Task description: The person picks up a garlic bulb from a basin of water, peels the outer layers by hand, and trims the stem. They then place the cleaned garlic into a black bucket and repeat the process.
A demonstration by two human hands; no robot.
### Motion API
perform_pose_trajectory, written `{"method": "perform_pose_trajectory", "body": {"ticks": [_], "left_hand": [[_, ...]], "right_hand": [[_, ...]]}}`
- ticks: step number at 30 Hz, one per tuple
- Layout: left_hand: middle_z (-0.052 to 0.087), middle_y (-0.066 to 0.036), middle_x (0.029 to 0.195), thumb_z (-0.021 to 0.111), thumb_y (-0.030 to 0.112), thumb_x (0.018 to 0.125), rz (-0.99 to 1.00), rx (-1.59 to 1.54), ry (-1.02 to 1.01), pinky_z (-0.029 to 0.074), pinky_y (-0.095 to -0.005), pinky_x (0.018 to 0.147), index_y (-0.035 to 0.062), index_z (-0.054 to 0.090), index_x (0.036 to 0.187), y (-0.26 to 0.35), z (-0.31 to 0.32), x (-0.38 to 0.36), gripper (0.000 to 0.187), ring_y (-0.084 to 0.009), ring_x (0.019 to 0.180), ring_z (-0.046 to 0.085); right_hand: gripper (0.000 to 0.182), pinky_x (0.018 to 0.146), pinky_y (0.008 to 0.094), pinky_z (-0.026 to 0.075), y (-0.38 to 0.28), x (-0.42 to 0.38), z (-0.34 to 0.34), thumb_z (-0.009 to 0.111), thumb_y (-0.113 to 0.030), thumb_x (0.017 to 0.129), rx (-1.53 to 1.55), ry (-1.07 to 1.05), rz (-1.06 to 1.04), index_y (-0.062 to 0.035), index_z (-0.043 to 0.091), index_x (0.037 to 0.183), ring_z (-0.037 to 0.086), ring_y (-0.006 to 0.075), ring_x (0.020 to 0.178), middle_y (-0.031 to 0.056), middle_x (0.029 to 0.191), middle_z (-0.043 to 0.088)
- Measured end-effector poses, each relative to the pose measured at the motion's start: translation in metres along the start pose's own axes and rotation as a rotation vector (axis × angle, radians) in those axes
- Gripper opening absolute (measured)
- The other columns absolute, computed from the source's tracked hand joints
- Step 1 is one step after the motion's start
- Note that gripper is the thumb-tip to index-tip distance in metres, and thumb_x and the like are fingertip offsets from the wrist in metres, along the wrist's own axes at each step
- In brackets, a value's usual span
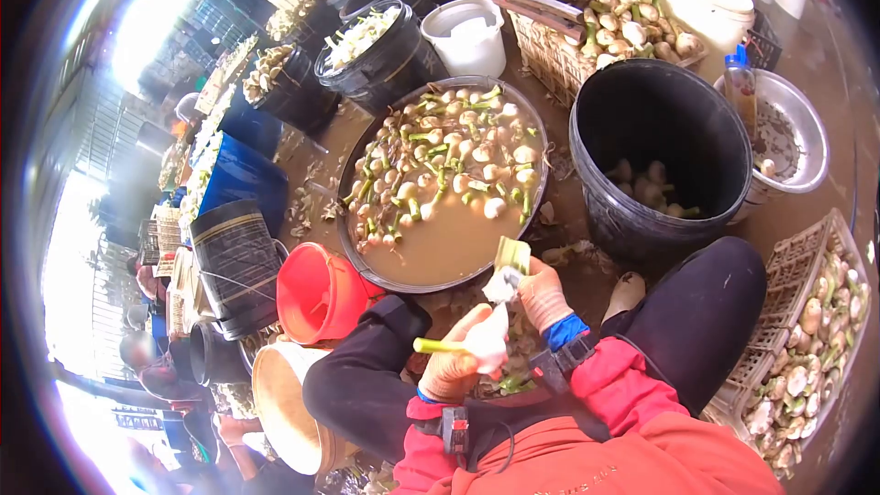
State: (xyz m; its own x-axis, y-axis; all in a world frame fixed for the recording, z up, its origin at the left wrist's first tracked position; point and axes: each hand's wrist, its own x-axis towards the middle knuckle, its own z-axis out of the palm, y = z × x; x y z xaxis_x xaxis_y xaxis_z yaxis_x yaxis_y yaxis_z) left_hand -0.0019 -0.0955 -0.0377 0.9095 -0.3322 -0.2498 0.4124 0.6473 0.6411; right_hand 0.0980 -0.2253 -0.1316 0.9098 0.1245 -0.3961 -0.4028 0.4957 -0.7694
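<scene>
My left hand [451, 368] is closed around a fresh garlic bulb [488, 341], white with a faint pink tint, its short green stem [438, 346] sticking out to the left. Just above and to the right, my right hand [543, 298] pinches a strip of pale green and whitish garlic peel [511, 261], close to the bulb's top. Whether a blade is also in those fingers, I cannot make out. Beyond both hands stands a wide dark basin [353, 243] of muddy water, with many stemmed garlic bulbs floating in it.
A black bucket [600, 206] with some bulbs inside stands at the right. Crates of garlic sit at the lower right [779, 298] and upper right [541, 46]. To the left are a red bucket [307, 289] and a cream bucket [280, 394]. Other people [165, 376] work at far left.
</scene>
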Motion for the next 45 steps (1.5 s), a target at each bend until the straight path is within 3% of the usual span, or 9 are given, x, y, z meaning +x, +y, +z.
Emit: {"method": "perform_pose_trajectory", "body": {"ticks": [6,8,12,15,20,22,27,31,45], "left_hand": [[0.055,-0.019,0.107,0.08,0.027,0.067,0.122,0.039,0.111,0.055,-0.0338,0.065,0.0155,0.02,0.144,0.004,0.0,-0.009,0.098,-0.0261,0.084,0.063],[0.056,-0.017,0.104,0.079,0.031,0.068,0.169,0.103,0.198,0.054,-0.0309,0.059,0.0158,0.019,0.144,0.002,-0.012,-0.009,0.098,-0.0233,0.078,0.063],[0.058,-0.011,0.097,0.079,0.037,0.067,0.214,0.208,0.321,0.051,-0.0265,0.053,0.0115,0.026,0.141,-0.006,-0.024,-0.002,0.095,-0.0179,0.071,0.061],[0.058,-0.003,0.089,0.08,0.045,0.065,0.168,0.455,0.248,0.048,-0.0236,0.054,0.0042,0.036,0.131,-0.004,-0.027,0.007,0.089,-0.0107,0.07,0.058],[0.06,-0.005,0.094,0.078,0.039,0.071,0.229,0.477,0.268,0.049,-0.0247,0.07,0.0015,0.044,0.125,-0.013,-0.029,0.009,0.074,-0.0124,0.081,0.059],[0.062,-0.007,0.093,0.073,0.03,0.078,0.354,0.382,0.603,0.051,-0.0273,0.073,0.0002,0.05,0.119,-0.016,-0.02,0.005,0.056,-0.0139,0.084,0.06],[0.063,-0.011,0.093,0.064,0.02,0.086,0.276,0.318,0.634,0.056,-0.032,0.064,-0.0009,0.057,0.105,-0.012,-0.033,-0.003,0.028,-0.0207,0.079,0.064],[0.064,-0.011,0.09,0.064,0.02,0.086,0.338,0.342,0.648,0.055,-0.0341,0.065,0.001,0.058,0.106,-0.011,-0.029,-0.002,0.028,-0.0219,0.08,0.065],[0.064,-0.002,0.109,0.057,0.029,0.088,0.311,-0.523,0.607,0.054,-0.0347,0.07,0.0088,0.057,0.111,-0.009,-0.061,0.001,0.03,-0.0189,0.099,0.06]], "right_hand": [[0.039,0.068,0.0337,0.048,-0.004,-0.013,-0.01,0.056,-0.013,0.083,-1.003,-0.348,0.032,-0.0075,0.053,0.121,0.063,0.0179,0.083,0.0122,0.096,0.065],[0.043,0.071,0.0311,0.048,0.02,-0.008,-0.014,0.062,-0.015,0.081,-0.319,-0.486,0.084,-0.0073,0.053,0.122,0.061,0.0154,0.088,0.0061,0.102,0.063],[0.047,0.087,0.0255,0.044,-0.029,-0.043,0.015,0.066,-0.026,0.085,0.177,-0.664,0.281,-0.0042,0.052,0.124,0.053,0.0107,0.099,0.0032,0.109,0.058],[0.038,0.09,0.026,0.044,-0.02,-0.049,0.025,0.063,0.005,0.078,-0.076,-0.545,0.03,-0.0017,0.058,0.115,0.055,0.0128,0.101,0.004,0.109,0.06],[0.029,0.081,0.0243,0.046,-0.018,-0.052,0.028,0.058,0.009,0.078,-0.181,-0.392,-0.087,-0.0027,0.064,0.104,0.058,0.0131,0.091,0.0048,0.099,0.063],[0.029,0.077,0.0238,0.047,-0.021,-0.052,0.029,0.059,0.01,0.077,-0.096,-0.281,0.03,-0.0021,0.065,0.102,0.059,0.0131,0.087,0.0049,0.097,0.063],[0.026,0.072,0.0232,0.049,-0.021,-0.04,0.024,0.06,0.01,0.077,-0.06,-0.235,-0.155,-0.0012,0.065,0.1,0.06,0.0138,0.083,0.0073,0.093,0.063],[0.025,0.071,0.0332,0.055,-0.028,-0.038,0.015,0.053,0.009,0.082,0.338,-0.22,0.129,0.0034,0.059,0.106,0.062,0.0208,0.085,0.012,0.096,0.062],[0.033,0.064,0.0305,0.052,-0.087,-0.037,0.011,0.051,0.011,0.078,0.725,-0.375,-0.049,-0.0004,0.058,0.108,0.06,0.019,0.084,0.0136,0.093,0.06]]}}
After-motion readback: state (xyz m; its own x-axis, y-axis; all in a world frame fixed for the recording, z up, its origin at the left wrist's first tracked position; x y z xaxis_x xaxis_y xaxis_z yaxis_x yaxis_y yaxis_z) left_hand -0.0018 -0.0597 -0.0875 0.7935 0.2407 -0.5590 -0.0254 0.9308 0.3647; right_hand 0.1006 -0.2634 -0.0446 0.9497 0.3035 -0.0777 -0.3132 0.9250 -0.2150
